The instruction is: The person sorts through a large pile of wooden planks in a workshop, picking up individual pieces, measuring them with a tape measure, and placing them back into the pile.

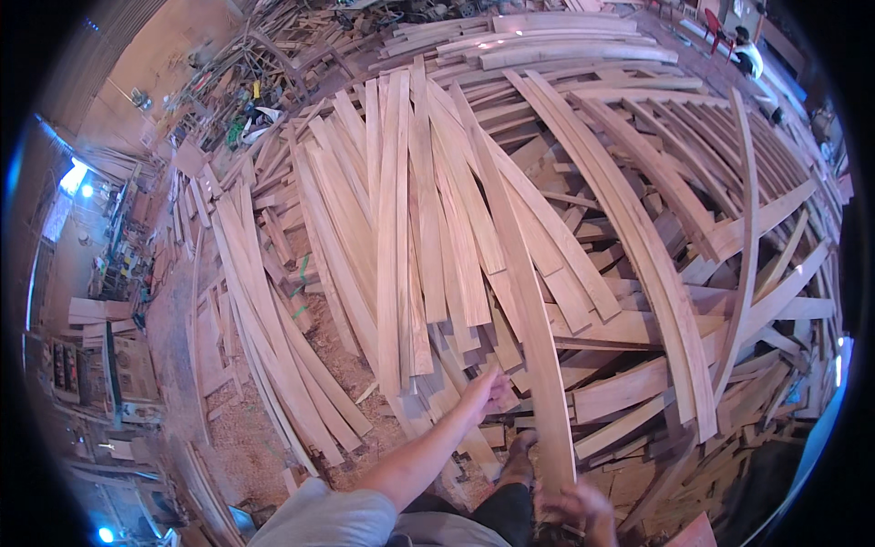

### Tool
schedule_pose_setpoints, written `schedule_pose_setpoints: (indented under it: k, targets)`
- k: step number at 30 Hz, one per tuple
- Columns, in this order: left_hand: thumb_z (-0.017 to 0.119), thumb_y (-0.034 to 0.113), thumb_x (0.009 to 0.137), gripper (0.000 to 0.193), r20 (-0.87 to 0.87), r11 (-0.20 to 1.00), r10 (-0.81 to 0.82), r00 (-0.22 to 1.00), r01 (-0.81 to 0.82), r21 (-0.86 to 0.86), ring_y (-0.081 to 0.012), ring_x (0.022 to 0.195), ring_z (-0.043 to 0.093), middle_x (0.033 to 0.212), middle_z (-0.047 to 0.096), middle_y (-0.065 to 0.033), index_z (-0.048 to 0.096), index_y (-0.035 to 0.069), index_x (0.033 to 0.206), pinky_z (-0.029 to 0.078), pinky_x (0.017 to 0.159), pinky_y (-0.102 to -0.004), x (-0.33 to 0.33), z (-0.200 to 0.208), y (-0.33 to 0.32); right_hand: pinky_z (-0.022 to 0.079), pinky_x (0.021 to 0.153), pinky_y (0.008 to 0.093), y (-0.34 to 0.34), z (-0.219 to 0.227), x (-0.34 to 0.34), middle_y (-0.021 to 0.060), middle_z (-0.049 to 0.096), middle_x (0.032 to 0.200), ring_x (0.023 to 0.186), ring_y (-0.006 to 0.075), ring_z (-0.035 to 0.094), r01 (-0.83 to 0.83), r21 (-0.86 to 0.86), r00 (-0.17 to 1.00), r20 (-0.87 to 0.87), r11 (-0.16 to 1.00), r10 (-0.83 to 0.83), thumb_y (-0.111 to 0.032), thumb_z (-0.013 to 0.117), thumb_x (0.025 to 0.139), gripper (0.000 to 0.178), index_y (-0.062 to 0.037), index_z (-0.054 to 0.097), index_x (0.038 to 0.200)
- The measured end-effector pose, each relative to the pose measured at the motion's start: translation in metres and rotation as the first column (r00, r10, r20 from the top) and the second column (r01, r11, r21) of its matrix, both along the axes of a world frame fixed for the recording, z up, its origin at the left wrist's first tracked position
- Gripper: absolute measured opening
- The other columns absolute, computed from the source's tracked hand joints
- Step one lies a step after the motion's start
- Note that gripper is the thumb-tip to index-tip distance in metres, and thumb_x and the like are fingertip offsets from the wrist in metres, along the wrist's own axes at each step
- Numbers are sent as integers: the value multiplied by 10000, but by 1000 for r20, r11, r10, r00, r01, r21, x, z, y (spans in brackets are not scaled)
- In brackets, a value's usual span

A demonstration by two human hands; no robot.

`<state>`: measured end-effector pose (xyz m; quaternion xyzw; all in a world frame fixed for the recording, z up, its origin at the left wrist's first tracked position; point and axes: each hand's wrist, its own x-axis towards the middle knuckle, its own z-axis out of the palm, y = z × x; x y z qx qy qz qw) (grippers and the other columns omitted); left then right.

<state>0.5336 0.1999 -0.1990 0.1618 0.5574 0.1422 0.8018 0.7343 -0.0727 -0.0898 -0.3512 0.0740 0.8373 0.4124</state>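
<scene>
A long, narrow wooden plank runs from the middle of the pile down toward me. My right hand is at its near end, on the right side, smeared by motion, so I cannot tell whether the fingers grip it. Left of the same plank, my left hand reaches forward with its fingers apart and nothing in them. Just beyond it lie several pale planks side by side, their near ends uneven. One of my feet shows between the hands.
Curved planks lie across a heap of offcuts on the right. Another group of planks rests at the left over sawdust. More timber is stacked at the back. A person is far off near a red chair.
</scene>
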Motion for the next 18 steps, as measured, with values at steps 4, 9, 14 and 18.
schedule_pose_setpoints:
  k: [4, 9, 14, 18]
  targets:
    - [592, 474, 942, 488, 159, 994, 74, 984, -60, -87, -142, 969, 620, 1119, 639, -32, 555, 88, 1240, 521, 823, -279, 45, 16, 14, 542, 867, 430, -130, 67, -84, 186, 602, 1237, 964, 306, 647, 346, -92, 937, 85, 934, -339, -279, 555, 957, 356, -41, 574, 1221]
    - [618, 393, 946, 423, 262, 986, -166, 951, 166, 23, -84, 775, 613, 954, 648, -2, 553, 123, 1266, 481, 581, -197, 45, -27, -14, 469, 956, 479, -233, 60, -135, 203, 586, 1258, 1099, 328, 571, 579, -23, 815, 20, 815, -579, -303, 522, 978, 299, -90, 596, 1173]
    - [618, 326, 949, 201, 316, 989, -59, 947, 98, -111, -63, 642, 567, 853, 649, 13, 623, 149, 1044, 418, 515, -207, 73, -14, -29, 489, 846, 430, -202, 39, -115, 174, 633, 1147, 1004, 314, 598, 693, -143, 563, 720, 707, -406, -329, 613, 926, 362, -49, 570, 1151]
    - [636, 348, 943, 282, 291, 970, -232, 928, 242, 2, -74, 703, 584, 914, 671, -4, 609, 135, 1125, 466, 585, -224, 108, 40, -31, 522, 775, 356, -215, -82, -99, 209, 630, 1123, 945, 300, 639, 652, -180, 239, 971, 736, 25, -296, 707, 852, 590, 60, 500, 1275]
